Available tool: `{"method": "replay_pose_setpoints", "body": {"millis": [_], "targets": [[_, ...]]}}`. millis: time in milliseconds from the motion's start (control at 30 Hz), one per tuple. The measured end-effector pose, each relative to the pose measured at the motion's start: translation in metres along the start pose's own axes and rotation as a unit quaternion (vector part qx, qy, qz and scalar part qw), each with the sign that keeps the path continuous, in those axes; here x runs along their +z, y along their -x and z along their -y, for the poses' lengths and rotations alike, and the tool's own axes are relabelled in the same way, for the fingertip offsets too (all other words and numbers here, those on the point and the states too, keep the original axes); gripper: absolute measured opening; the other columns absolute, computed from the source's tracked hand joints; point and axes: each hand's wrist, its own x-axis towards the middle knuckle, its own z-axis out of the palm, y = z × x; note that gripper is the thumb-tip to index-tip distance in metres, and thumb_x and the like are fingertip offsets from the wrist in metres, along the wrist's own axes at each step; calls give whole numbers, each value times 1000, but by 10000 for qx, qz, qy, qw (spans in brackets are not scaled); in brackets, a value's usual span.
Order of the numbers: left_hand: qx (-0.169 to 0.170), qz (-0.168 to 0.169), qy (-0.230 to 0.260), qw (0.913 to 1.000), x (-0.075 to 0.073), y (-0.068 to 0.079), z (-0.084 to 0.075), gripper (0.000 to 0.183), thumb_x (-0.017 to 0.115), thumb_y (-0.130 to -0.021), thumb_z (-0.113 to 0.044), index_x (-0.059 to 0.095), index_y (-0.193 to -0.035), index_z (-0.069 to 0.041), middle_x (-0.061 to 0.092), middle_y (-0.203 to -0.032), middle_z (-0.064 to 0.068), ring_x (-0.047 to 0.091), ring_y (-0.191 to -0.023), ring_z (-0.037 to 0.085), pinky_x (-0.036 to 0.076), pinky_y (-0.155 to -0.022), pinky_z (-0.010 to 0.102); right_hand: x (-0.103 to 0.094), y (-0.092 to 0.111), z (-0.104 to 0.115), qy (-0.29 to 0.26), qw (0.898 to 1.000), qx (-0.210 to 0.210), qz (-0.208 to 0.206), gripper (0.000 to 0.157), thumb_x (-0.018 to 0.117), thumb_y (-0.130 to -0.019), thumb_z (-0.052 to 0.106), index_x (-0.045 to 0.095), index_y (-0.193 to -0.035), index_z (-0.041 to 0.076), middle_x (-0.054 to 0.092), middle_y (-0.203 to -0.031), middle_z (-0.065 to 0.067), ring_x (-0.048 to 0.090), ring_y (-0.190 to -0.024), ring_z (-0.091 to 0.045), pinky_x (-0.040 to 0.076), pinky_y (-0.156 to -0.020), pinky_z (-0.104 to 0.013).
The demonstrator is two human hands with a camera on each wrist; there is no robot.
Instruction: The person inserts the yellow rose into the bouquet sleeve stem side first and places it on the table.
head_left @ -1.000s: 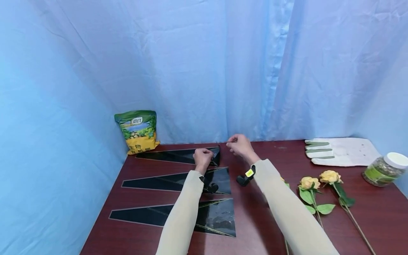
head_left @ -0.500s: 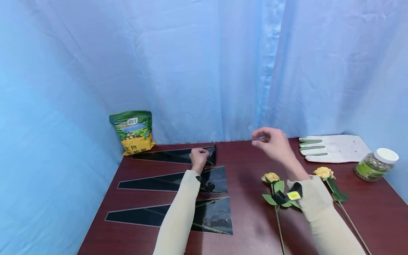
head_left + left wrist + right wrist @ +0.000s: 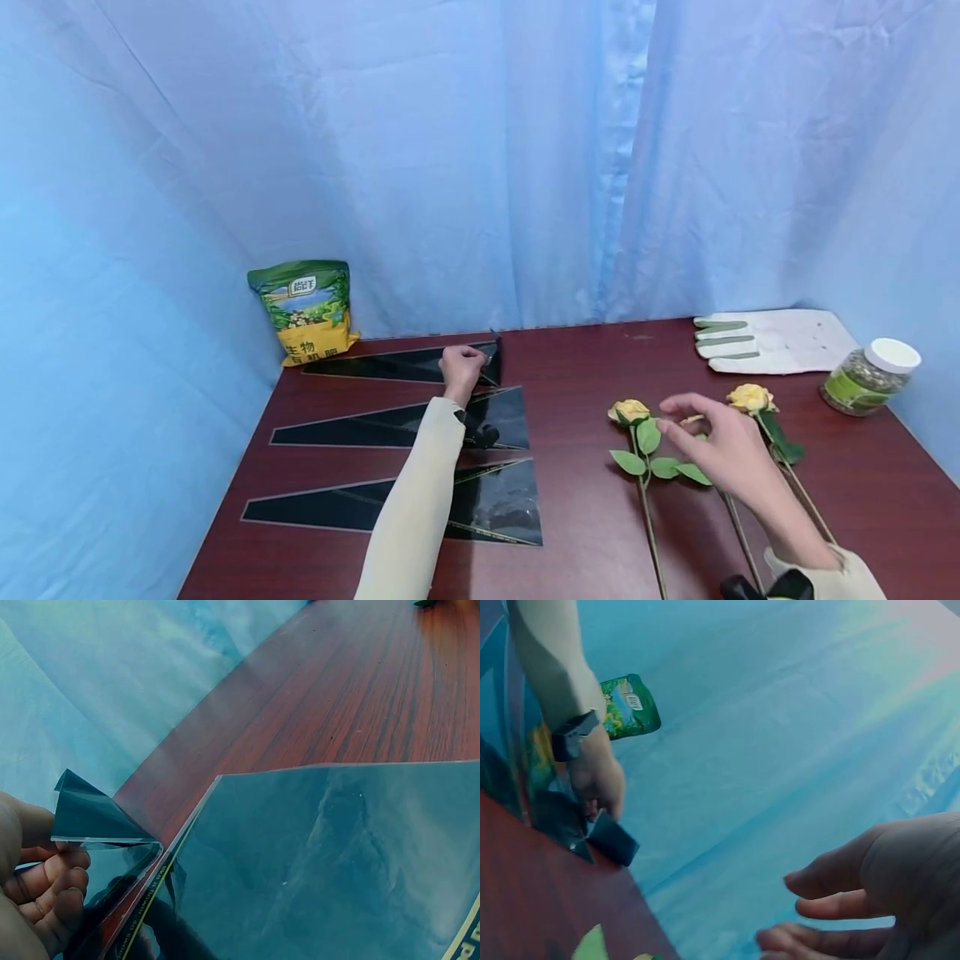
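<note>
Three long tapered black plastic sleeves with clear wide ends lie in a column on the table. My left hand [image 3: 461, 367] pinches the wide end of the farthest sleeve [image 3: 375, 366]. In the left wrist view, a raised flap [image 3: 94, 810] of that sleeve stands up from between thumb and fingers. The middle sleeve [image 3: 300, 855] lies flat beside it. Over the yellow roses, my right hand [image 3: 723, 446] hovers with thumb and fingers apart and nothing between them. The left rose [image 3: 628, 411] and right rose [image 3: 752, 397] show; the hand partly covers the one between.
A green and yellow bag [image 3: 303, 312] stands at the back left. At the back right lies a white glove [image 3: 787, 342] with green-edged fingers, near a white-lidded jar [image 3: 870, 379]. The nearest sleeve [image 3: 495, 504] lies at the front. Blue curtains [image 3: 420, 167] border the table.
My right hand has left the far sleeve's wide end and swung right and toward me, over the roses. The left hand has kept its pinch on the sleeve. The view has shifted slightly right.
</note>
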Motion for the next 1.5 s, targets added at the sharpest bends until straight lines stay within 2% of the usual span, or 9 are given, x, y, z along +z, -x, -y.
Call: {"method": "replay_pose_setpoints", "body": {"millis": [167,367,600,700,867,1000,1200,1300,1500], "targets": [[4,-50,-80,10000,0,-1,-1,15,66,-91,-7,80,-86,-3,74,-106,15,54,-116,31,49,-101,49,6,23,-10,97,9983,471,337,37,72,-92,27,64,-123,10,74,-108,-9,68,-78,3,50,-61,-21],[-15,-47,-42,10000,0,1,-2,15,66,-91,-8,80,-86,-3,74,-106,15,54,-116,31,52,-96,48,17,43,-18,111,9952,833,496,47,72,-92,31,59,-131,8,73,-114,-15,73,-82,-8,53,-65,-22],[-47,-28,12,10000,0,1,-1,16,66,-91,-7,80,-86,-3,73,-108,15,52,-116,31,51,-97,49,36,62,-30,257,9917,1116,581,52,73,-90,32,58,-133,7,74,-113,-10,72,-81,-4,52,-71,-26],[-77,-27,37,10000,0,1,-1,16,66,-91,-7,80,-86,-3,73,-109,15,52,-117,32,51,-97,49,44,66,-34,261,9870,1367,809,56,73,-91,33,56,-135,3,75,-112,-11,72,-81,-7,54,-73,-31],[-83,-58,41,9999,0,2,-2,15,66,-91,-7,80,-86,-2,73,-108,15,52,-116,32,52,-96,49,55,67,-36,284,9781,1647,1244,61,72,-90,32,53,-136,-3,71,-119,-19,73,-86,-17,56,-81,-46],[-56,-88,-5,9999,0,1,-2,15,66,-90,-7,80,-86,-2,74,-107,15,54,-114,31,52,-95,49,61,68,-36,387,9803,1535,1180,60,75,-88,30,56,-133,-4,69,-120,-21,71,-86,-18,55,-80,-44],[-79,-69,8,9999,1,0,-2,15,66,-90,-7,80,-86,-2,74,-107,16,54,-115,32,52,-97,49,68,75,-34,578,9850,1382,861,53,80,-81,29,63,-126,5,70,-109,-11,67,-77,-8,51,-75,-34],[-76,-67,1,9999,1,1,-3,14,67,-90,-7,80,-86,-2,74,-107,16,54,-115,33,51,-98,50,73,76,-32,521,9847,1388,914,54,83,-79,27,63,-125,6,66,-104,-8,63,-76,-6,49,-71,-30],[-98,-65,-20,9999,1,2,-4,14,67,-90,-6,80,-86,-1,73,-109,16,55,-115,34,52,-96,50,81,75,-28,666,9868,1211,846,53,81,-79,15,62,-126,0,63,-109,-16,61,-75,-12,48,-66,-29]]}}
